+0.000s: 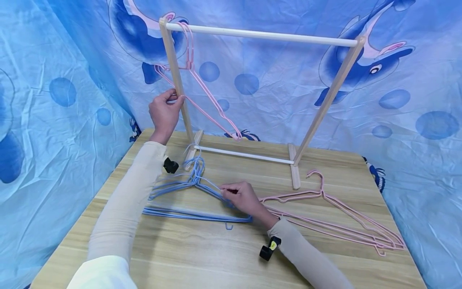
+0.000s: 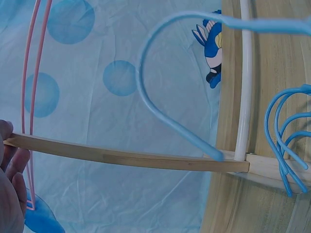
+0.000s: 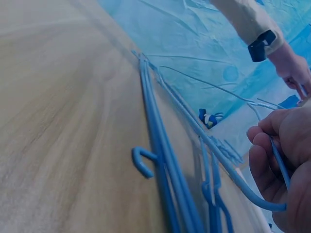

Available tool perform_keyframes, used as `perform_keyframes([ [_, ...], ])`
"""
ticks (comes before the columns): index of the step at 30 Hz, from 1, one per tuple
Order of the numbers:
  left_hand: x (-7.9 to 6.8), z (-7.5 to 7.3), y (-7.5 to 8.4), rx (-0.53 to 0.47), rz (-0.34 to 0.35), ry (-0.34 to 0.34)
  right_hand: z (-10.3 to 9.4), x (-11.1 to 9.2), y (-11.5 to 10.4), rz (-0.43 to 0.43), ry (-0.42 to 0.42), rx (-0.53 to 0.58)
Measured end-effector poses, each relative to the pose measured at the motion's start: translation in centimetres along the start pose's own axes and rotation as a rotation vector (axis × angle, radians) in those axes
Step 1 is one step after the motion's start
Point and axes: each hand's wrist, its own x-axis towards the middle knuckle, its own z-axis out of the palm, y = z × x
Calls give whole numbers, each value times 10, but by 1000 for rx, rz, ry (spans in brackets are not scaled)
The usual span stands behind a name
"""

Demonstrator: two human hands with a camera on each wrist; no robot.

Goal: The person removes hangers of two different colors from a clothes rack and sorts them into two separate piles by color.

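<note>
My left hand [image 1: 166, 114] grips the left wooden post of a small clothes rack [image 1: 176, 66], beside two pink hangers [image 1: 211, 96] hooked over its white top rod. In the left wrist view its fingers lie around the post [image 2: 112, 156]. My right hand [image 1: 247, 200] pinches the right arm of a blue hanger [image 3: 214, 148], which is tilted up off the pile. Its hook [image 2: 141, 73] looms large in the left wrist view. Under it several blue hangers [image 1: 202, 216] lie stacked on the table, left of centre.
Pink hangers [image 1: 346, 200] lie on the table's right side, with a hook toward the back. The rack's feet [image 1: 294, 170] stand on the wooden table [image 1: 202, 257] near its back edge. Blue patterned cloth [image 1: 397, 112] hangs behind and at the sides.
</note>
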Motion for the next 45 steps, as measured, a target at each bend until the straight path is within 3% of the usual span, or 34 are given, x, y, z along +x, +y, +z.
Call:
perform_keyframes([
  [7, 1, 0, 0, -3, 2, 6, 7, 2, 11, 8, 36, -22],
  [14, 0, 0, 0, -11, 4, 12, 10, 6, 18, -58, 72, -168],
  [19, 0, 0, -1, -13, 5, 11, 13, 8, 27, -104, 102, -207],
  [27, 0, 0, -1, -6, 8, 16, 15, 8, 37, -110, 108, -239],
  [38, -1, 0, -1, 0, 9, 20, 17, 8, 40, -58, 84, -238],
  [45, 0, 0, -1, -1, 9, 21, 4, 8, 36, -63, 83, -198],
])
